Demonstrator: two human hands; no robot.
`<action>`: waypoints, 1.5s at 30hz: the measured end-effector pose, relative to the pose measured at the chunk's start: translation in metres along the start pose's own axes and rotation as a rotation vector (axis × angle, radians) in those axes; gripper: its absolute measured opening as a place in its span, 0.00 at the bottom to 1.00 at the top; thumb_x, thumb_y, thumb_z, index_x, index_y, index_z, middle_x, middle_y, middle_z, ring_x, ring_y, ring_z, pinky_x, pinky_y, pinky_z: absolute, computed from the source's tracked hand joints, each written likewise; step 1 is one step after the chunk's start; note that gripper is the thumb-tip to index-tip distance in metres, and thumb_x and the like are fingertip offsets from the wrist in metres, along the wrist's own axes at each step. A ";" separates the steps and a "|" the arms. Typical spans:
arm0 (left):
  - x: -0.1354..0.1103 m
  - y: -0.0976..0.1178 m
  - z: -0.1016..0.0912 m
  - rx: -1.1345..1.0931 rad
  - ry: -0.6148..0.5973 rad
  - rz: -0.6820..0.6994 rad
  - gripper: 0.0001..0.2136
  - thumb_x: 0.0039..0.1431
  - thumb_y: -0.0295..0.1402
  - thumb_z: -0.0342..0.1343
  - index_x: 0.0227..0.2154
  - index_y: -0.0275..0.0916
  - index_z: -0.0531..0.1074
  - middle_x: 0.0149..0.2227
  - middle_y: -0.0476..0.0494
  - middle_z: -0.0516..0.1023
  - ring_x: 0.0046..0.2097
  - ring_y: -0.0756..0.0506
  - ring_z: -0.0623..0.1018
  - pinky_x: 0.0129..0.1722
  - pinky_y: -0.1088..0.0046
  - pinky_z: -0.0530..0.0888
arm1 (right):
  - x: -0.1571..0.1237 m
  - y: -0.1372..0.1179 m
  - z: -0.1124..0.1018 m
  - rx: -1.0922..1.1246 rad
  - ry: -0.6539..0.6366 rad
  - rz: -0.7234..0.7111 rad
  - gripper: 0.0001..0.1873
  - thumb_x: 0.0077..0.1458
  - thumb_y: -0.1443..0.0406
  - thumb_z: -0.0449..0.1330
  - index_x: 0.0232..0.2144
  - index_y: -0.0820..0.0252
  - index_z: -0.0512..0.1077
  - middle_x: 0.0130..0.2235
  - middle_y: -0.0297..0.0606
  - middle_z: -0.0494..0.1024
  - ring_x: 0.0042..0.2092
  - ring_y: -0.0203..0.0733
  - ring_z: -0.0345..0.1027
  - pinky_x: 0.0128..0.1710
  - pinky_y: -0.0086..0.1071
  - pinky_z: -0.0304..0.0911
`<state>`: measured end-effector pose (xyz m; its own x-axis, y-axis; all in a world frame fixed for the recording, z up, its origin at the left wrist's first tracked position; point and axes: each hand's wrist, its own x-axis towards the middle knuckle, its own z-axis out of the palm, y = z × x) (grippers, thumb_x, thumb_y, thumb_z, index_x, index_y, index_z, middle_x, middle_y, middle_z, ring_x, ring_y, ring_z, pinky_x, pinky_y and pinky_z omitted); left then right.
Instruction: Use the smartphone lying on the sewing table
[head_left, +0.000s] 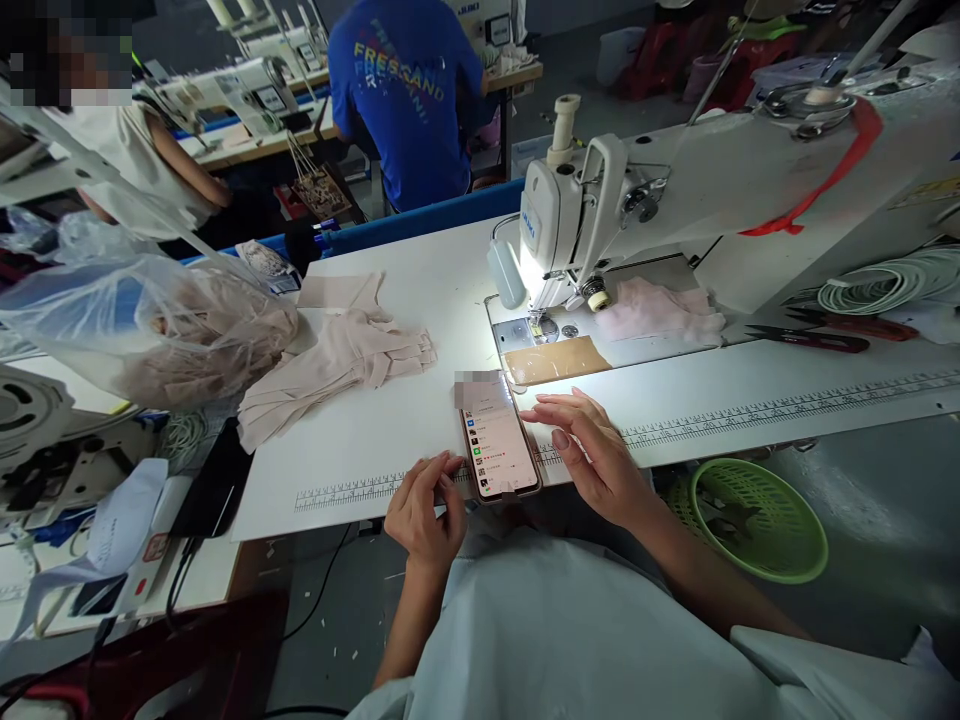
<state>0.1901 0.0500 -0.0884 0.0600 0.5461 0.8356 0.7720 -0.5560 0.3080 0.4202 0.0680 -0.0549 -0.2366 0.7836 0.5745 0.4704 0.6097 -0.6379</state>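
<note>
A smartphone (496, 440) with a lit screen lies flat on the white sewing table (390, 440) near its front edge. My left hand (427, 510) rests at the phone's lower left corner, fingers curled against its edge. My right hand (592, 450) hovers just right of the phone, fingers stretched out and slightly spread, holding nothing. Behind the phone stands a white industrial sewing machine (600, 210) with its lamp on, and a brown cardboard piece (555, 360) lies by the needle plate.
A pile of beige fabric pieces (337, 365) lies left of the phone, next to a clear plastic bag (142, 320) of more fabric. Pink cloth (660, 312) and scissors (810, 338) sit beside the machine. A green basket (757, 520) stands lower right. Two people work behind.
</note>
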 end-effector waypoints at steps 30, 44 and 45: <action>-0.001 -0.002 0.001 -0.008 -0.010 0.005 0.18 0.60 0.17 0.52 0.51 0.35 0.70 0.35 0.43 0.84 0.40 0.46 0.82 0.46 0.67 0.78 | 0.056 0.020 0.018 0.055 0.076 0.080 0.13 0.73 0.60 0.44 0.46 0.56 0.67 0.34 0.34 0.78 0.47 0.47 0.70 0.56 0.48 0.57; -0.001 -0.001 0.000 0.011 -0.004 0.002 0.17 0.60 0.18 0.52 0.50 0.36 0.70 0.35 0.44 0.83 0.39 0.47 0.82 0.46 0.69 0.78 | 0.044 0.015 0.012 -0.009 0.130 0.043 0.12 0.74 0.59 0.44 0.47 0.55 0.66 0.37 0.35 0.79 0.44 0.47 0.70 0.49 0.44 0.61; -0.001 -0.001 0.000 0.012 -0.006 -0.001 0.16 0.61 0.18 0.52 0.50 0.36 0.71 0.35 0.44 0.83 0.40 0.47 0.82 0.46 0.68 0.78 | 0.044 0.014 0.012 -0.011 0.130 0.039 0.12 0.74 0.60 0.44 0.47 0.55 0.66 0.37 0.34 0.79 0.43 0.47 0.70 0.49 0.45 0.60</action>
<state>0.1897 0.0501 -0.0898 0.0628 0.5502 0.8326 0.7794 -0.5481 0.3035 0.4067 0.1126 -0.0449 -0.1062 0.7843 0.6112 0.4868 0.5770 -0.6559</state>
